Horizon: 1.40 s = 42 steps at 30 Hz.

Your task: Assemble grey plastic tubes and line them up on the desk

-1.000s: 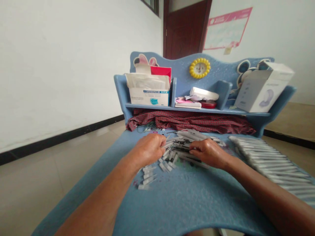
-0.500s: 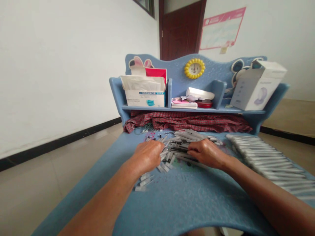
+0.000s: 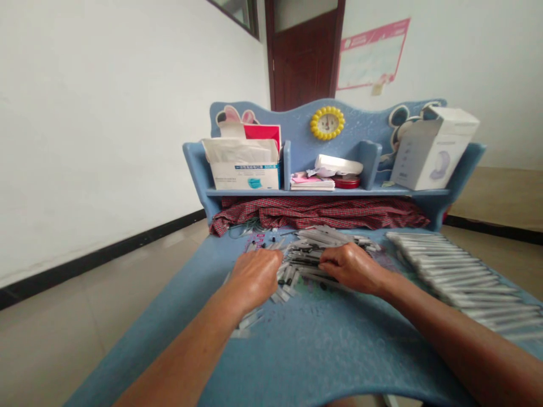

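Observation:
My left hand (image 3: 255, 274) is closed at the left side of a loose heap of pen parts (image 3: 309, 246) on the blue desk. Its fingertips point into the heap, and whatever they pinch is hidden. At the heap's right side my right hand (image 3: 356, 268) is also closed, thumb and forefinger pressed together beside dark, slim pen pieces. I cannot make out what it grips. Clear pen caps (image 3: 282, 293) lie between the hands, towards me, and a few more caps (image 3: 250, 319) lie below my left wrist. Small black pieces (image 3: 323, 286) are scattered around.
Many assembled-looking pens (image 3: 458, 277) lie in a row on the desk's right side. Behind the heap is a bunched red checked cloth (image 3: 322, 212). The shelf above carries a mask box (image 3: 246, 172), papers (image 3: 311, 183), a red tin (image 3: 348, 182) and a white box (image 3: 432, 152).
The view has shifted slightly, so the shelf and desk sit a little further left. Both hands stay closed at the heap, with hardly any movement between them.

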Available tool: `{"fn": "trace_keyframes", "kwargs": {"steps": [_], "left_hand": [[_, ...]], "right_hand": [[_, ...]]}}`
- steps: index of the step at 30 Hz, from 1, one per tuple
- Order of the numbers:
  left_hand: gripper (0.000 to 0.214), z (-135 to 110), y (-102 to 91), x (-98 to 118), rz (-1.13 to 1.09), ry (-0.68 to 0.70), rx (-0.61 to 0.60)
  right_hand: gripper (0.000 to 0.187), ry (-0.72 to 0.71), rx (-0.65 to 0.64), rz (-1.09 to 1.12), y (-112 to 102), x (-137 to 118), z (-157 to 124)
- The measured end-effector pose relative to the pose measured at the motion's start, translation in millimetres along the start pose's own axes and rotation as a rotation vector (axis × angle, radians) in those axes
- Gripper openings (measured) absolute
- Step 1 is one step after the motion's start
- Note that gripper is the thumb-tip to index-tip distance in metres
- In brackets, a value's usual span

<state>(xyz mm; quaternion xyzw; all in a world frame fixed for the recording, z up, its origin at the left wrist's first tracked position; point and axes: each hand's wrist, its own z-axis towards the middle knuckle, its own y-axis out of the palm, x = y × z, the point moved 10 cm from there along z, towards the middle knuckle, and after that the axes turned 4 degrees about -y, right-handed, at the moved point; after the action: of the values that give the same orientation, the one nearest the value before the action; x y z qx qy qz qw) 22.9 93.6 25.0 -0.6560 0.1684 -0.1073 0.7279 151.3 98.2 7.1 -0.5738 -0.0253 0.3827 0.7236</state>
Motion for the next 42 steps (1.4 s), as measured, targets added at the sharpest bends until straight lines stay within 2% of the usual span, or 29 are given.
{"fn": "trace_keyframes", "kwargs": {"steps": [3,6,9,12,15,20,23,34,42], "left_hand": [[0.008,0.1,-10.1,1.1,-0.266,0.042,0.031],[0.003,-0.7,-12.7,7.7,-0.635,0.074,-0.007],[0.007,-1.6,-8.1,17.7,-0.902,0.084,-0.077],[0.012,-1.3,-0.9,25.1,-1.033,0.086,-0.153],[0.011,0.7,2.6,23.6,-1.079,0.068,-0.174],[0.011,4.2,4.1,14.3,-1.132,0.025,-0.130],[0.011,4.9,6.6,14.8,-1.155,0.023,-0.131],[0.012,5.0,7.7,17.8,-1.213,0.018,-0.129],[0.010,4.8,10.1,17.8,-1.117,-0.010,-0.149]], "right_hand": [[0.016,0.160,0.022,0.347,4.6,12.3,1.1],[0.026,0.346,0.039,0.765,17.4,23.2,-0.7],[0.032,0.358,0.104,1.110,19.4,20.0,0.5],[0.030,0.318,0.166,1.296,11.5,17.8,1.4],[0.027,0.297,0.259,1.337,-6.1,25.9,1.1],[0.020,0.300,0.495,1.356,-42.2,53.8,-5.0],[0.019,0.283,0.553,1.358,-52.8,61.1,-7.5],[0.022,0.246,0.528,1.355,-47.5,49.5,-6.4],[0.023,0.238,0.529,1.268,-49.6,46.2,-7.1]]}}
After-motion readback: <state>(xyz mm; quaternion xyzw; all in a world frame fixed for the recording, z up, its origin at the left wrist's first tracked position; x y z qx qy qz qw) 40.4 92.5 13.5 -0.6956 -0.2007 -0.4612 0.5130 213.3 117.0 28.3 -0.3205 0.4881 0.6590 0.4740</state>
